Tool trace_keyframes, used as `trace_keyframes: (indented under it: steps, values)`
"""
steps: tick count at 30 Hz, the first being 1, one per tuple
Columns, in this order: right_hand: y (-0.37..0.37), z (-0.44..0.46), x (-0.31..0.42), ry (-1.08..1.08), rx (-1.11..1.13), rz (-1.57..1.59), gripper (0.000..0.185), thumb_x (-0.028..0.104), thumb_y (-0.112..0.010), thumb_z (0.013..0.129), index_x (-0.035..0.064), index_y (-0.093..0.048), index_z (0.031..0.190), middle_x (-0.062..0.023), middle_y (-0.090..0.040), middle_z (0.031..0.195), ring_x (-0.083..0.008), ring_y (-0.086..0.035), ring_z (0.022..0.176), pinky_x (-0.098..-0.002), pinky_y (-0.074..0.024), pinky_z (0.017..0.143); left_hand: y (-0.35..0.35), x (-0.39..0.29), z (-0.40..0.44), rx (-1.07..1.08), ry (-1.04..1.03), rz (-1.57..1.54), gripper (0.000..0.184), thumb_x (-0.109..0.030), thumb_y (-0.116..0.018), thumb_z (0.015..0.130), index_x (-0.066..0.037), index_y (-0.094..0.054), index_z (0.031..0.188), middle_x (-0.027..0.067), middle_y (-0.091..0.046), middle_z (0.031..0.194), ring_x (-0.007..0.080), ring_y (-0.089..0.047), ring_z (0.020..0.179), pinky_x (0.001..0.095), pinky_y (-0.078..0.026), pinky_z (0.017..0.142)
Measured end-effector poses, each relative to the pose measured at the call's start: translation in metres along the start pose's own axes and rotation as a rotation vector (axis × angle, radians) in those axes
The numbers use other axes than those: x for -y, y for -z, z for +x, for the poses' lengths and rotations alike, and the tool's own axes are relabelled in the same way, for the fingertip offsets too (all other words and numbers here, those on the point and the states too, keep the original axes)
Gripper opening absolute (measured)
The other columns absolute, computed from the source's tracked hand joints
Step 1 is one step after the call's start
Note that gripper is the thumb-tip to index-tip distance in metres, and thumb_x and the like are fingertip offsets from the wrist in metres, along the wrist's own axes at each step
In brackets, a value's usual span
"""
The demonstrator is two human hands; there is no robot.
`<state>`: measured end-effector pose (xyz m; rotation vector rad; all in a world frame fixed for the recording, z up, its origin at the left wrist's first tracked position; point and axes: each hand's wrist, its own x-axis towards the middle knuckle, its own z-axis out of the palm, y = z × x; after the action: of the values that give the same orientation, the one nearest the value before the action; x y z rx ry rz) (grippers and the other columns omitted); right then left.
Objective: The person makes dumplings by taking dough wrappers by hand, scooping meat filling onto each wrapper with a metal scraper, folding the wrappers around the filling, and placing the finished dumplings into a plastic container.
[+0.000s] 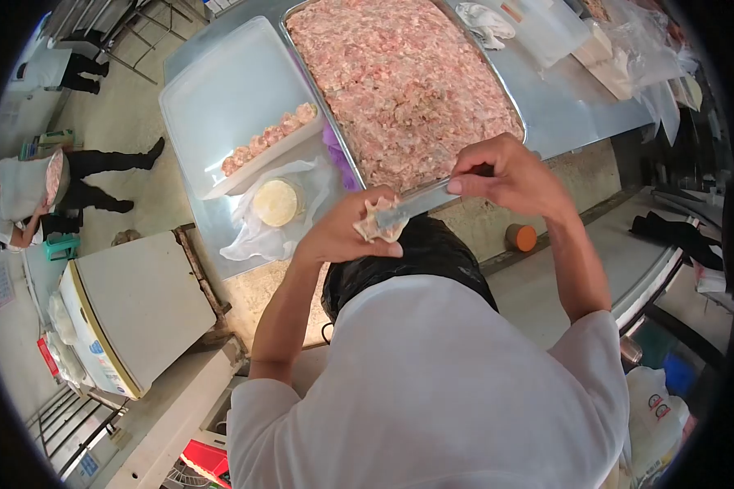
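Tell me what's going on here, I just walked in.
Someone cups a ruffled dumpling wrapper in the left hand while the right hand holds a flat metal spatula against it. Minced meat fills a metal tray ahead. To its left, a row of filled dumplings sits in a plastic tub, near what look like stacked round wrappers.

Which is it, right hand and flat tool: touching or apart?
Touching. The head view shows the right hand gripping the flat tool by one end.
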<state>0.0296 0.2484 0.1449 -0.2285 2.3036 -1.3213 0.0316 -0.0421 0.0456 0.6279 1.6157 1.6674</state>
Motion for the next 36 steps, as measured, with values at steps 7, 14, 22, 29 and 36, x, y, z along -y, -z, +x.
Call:
trace_keyframes:
  steps: [7,14,22,29,36]
  values:
    - [-0.016,0.014,-0.044,0.067,0.027,-0.068,0.018,0.018,-0.075,0.090,0.0011,-0.071,0.091,-0.0121,-0.063,0.070,-0.0247,-0.060,0.067,-0.0390,-0.0454,0.063,-0.019,0.023,-0.017,-0.188,0.008,0.114,0.034,-0.023,-0.090,0.079,-0.003,-0.066,0.094,0.0005,-0.064,0.079,0.0099,-0.060,0.077,0.0286,-0.050,0.071]
    - [-0.059,0.026,-0.036,0.108,-0.117,-0.763,0.015,0.003,-0.064,0.086,0.0019,-0.068,0.100,-0.0189,-0.069,0.079,-0.0397,-0.069,0.080,-0.0480,-0.0525,0.067,-0.017,0.026,-0.037,-0.402,0.083,0.038,0.026,-0.019,-0.087,0.081,-0.004,-0.066,0.087,-0.0017,-0.062,0.075,0.0079,-0.055,0.070,0.0262,-0.047,0.066]
    - [-0.073,0.021,-0.032,0.064,-0.037,-0.769,0.008,0.005,-0.061,0.086,0.0013,-0.067,0.090,-0.0204,-0.068,0.074,-0.0404,-0.069,0.078,-0.0512,-0.0529,0.069,-0.009,0.029,-0.048,-0.488,0.069,0.019,0.023,-0.018,-0.084,0.082,-0.004,-0.066,0.086,-0.0018,-0.061,0.076,0.0078,-0.055,0.073,0.0263,-0.046,0.068]
    - [-0.052,0.011,-0.043,0.064,-0.039,-0.517,0.013,0.004,-0.062,0.083,0.0027,-0.071,0.092,-0.0205,-0.069,0.080,-0.0399,-0.069,0.082,-0.0509,-0.0547,0.075,-0.008,0.034,-0.045,-0.525,0.110,0.022,0.023,-0.018,-0.083,0.081,-0.004,-0.065,0.085,-0.0016,-0.061,0.075,0.0080,-0.054,0.072,0.0259,-0.046,0.068]
    - [-0.063,0.020,-0.034,0.044,-0.006,-0.748,0.011,0.004,-0.061,0.085,0.0021,-0.070,0.090,-0.0207,-0.069,0.079,-0.0402,-0.069,0.083,-0.0517,-0.0537,0.074,-0.007,0.029,-0.039,-0.515,0.094,0.066,0.022,-0.017,-0.083,0.081,-0.004,-0.065,0.084,-0.0012,-0.061,0.074,0.0084,-0.054,0.071,0.0262,-0.045,0.067]
